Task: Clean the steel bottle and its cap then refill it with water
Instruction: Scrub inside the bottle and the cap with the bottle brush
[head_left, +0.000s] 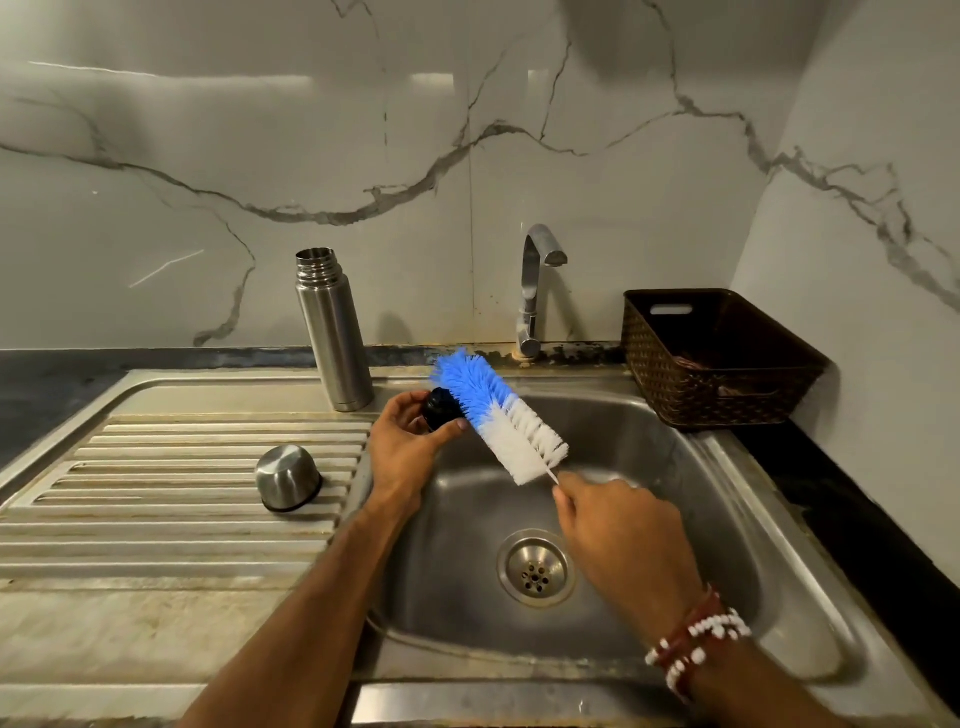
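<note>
The drainboard (182, 519) is carrying the upright steel bottle (332, 332) and mouth-down cap (287, 478); the counter (831, 493) is bearing a basket (675, 374).

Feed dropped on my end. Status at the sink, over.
Left hand grips small black round cap; right hand holds blue-and-white bristle brush against it. Open steel bottle upright beside steel sink. No obstruction seen.

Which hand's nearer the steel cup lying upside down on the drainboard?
Left. The left hand holds the black stopper just right of the steel cup; the right hand grips the brush farther right, over the sink.
</note>
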